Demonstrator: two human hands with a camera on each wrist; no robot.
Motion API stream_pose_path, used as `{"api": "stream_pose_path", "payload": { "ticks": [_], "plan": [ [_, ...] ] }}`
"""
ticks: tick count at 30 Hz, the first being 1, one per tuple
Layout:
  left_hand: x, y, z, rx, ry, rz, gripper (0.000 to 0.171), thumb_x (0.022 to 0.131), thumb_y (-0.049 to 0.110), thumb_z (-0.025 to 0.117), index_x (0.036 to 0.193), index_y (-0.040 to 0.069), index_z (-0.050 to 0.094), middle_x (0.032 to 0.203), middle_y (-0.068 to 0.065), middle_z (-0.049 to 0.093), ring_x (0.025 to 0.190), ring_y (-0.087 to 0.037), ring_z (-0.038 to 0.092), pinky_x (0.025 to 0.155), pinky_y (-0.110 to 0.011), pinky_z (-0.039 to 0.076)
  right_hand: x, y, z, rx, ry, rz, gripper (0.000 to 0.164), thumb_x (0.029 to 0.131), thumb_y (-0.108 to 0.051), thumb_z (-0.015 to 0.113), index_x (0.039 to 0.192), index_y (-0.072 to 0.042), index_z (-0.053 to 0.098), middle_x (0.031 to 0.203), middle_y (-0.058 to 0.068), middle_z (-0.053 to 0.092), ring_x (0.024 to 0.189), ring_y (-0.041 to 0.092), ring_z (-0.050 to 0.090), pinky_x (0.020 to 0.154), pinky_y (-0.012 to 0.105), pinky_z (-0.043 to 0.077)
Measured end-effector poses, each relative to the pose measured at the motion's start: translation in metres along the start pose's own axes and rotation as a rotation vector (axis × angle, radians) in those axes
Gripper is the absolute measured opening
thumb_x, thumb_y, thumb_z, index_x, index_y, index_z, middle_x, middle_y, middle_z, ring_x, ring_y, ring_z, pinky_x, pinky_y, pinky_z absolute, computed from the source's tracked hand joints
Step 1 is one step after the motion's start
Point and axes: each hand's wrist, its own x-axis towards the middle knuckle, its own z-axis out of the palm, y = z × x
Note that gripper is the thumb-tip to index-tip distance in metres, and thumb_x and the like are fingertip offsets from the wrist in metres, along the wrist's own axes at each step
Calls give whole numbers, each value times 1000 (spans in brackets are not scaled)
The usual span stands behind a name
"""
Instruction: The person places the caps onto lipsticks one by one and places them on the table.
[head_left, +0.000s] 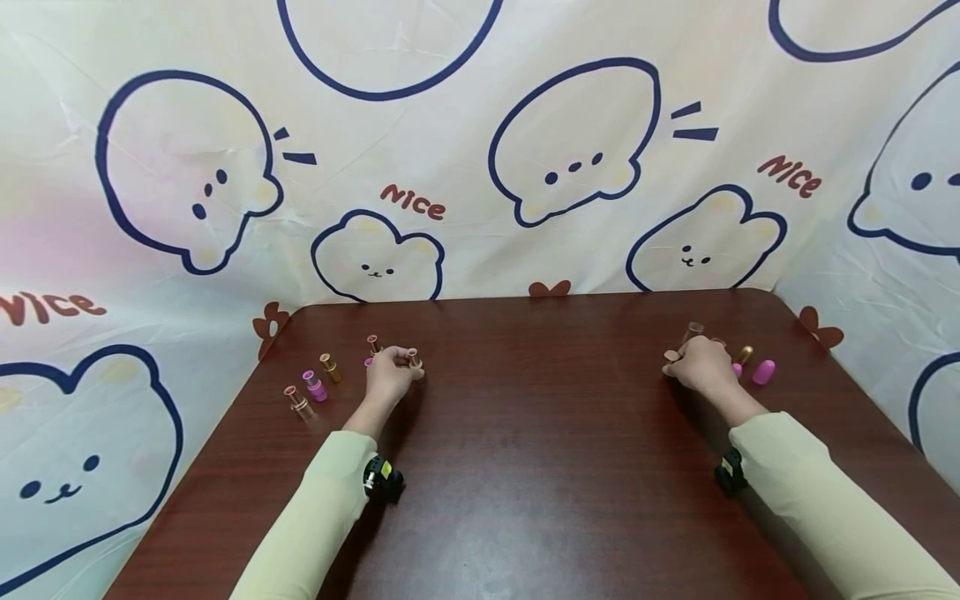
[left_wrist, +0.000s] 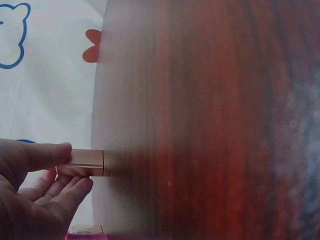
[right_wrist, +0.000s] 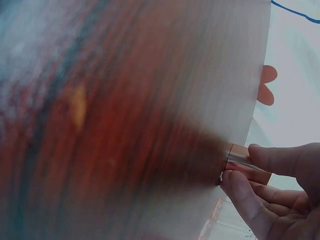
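My left hand (head_left: 387,375) is at the left of the table and pinches a gold lipstick tube (head_left: 415,359) between thumb and fingers. Close up in the left wrist view, the tube (left_wrist: 87,163) is shiny, with its base at the tabletop. Over on the right, my right hand (head_left: 703,367) pinches a gold lipstick cap (head_left: 671,357). In the right wrist view this cap (right_wrist: 245,162) stands at the table surface, partly covered by the thumb and fingers. Another lipstick (head_left: 373,342) stands just behind the left hand, and a clear cap (head_left: 693,331) lies behind the right hand.
Left of the left hand stand a gold lipstick (head_left: 330,367), a pink lipstick (head_left: 315,386) and a rose-gold lipstick (head_left: 299,402). By the right hand are a pink cap (head_left: 764,372) and a gold cap (head_left: 745,355). A printed cloth (head_left: 465,242) hangs behind the brown table (head_left: 540,450).
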Motion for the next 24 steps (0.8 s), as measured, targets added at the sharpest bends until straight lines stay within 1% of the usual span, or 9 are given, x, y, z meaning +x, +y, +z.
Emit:
{"api": "stream_pose_path", "payload": {
  "ticks": [4, 8, 11, 12, 14, 16, 19, 22, 24],
  "plan": [
    [0, -1, -1, -10, -5, -7, 28, 65, 0, 73, 90, 0, 61, 83, -13, 63, 78, -22, 58, 72, -31, 41, 1, 0, 0, -3, -11, 2, 23, 75, -26, 68, 69, -4, 65, 71, 12, 56, 76, 33, 44, 55, 36, 39],
    [0, 1, -1, -16, -29, -23, 31, 67, 3, 74, 93, 2, 58, 85, -10, 61, 79, -21, 56, 69, -29, 40, 0, 0, -2, 3, -7, -5, 24, 75, -27, 68, 74, -3, 68, 73, 12, 58, 75, 32, 46, 54, 35, 39],
    [-1, 4, -3, -44, -55, -37, 36, 69, 6, 74, 100, 4, 55, 91, -10, 58, 85, -21, 54, 69, -30, 42, -3, -2, -7, 19, 5, -20, 25, 77, -27, 66, 70, -3, 67, 68, 11, 58, 69, 29, 48, 50, 33, 40],
    [-1, 6, -4, -52, -60, -38, 39, 70, 7, 73, 103, 4, 54, 94, -9, 58, 88, -21, 54, 71, -31, 43, -4, -3, -9, 25, 17, -30, 26, 78, -27, 65, 69, -2, 67, 70, 12, 59, 68, 29, 49, 49, 33, 40],
    [-1, 10, -6, -58, -55, -28, 43, 71, 9, 73, 108, 5, 52, 101, -9, 57, 94, -22, 53, 76, -34, 43, -6, -6, -13, 31, 44, -48, 28, 79, -26, 64, 69, 0, 65, 81, 18, 61, 71, 32, 51, 51, 35, 42],
    [-2, 14, -9, -55, -44, -2, 46, 72, 11, 72, 113, 6, 51, 109, -10, 55, 101, -23, 51, 83, -36, 42, -8, -11, -18, 33, 61, -59, 32, 78, -27, 64, 77, 5, 63, 91, 25, 59, 77, 36, 51, 56, 39, 44],
    [-1, 21, -13, -36, -12, 37, 48, 74, 16, 71, 116, 9, 50, 119, -9, 52, 109, -22, 47, 89, -37, 39, -9, -20, -25, 35, 78, -62, 43, 77, -29, 67, 94, 10, 60, 103, 29, 54, 87, 41, 50, 65, 46, 43],
    [0, 31, -17, -30, 9, 64, 51, 75, 20, 71, 120, 12, 48, 123, -6, 50, 114, -20, 43, 92, -39, 36, -9, -31, -34, 48, 81, -60, 52, 77, -31, 66, 104, 11, 55, 100, 28, 55, 88, 41, 51, 68, 49, 43],
    [0, 39, -19, -15, 22, 73, 52, 75, 24, 71, 120, 15, 48, 124, -2, 49, 115, -19, 41, 93, -48, 31, -9, -39, -40, 62, 91, -72, 53, 78, -32, 65, 107, 11, 53, 102, 28, 54, 89, 40, 51, 70, 50, 44]
  ]
}}
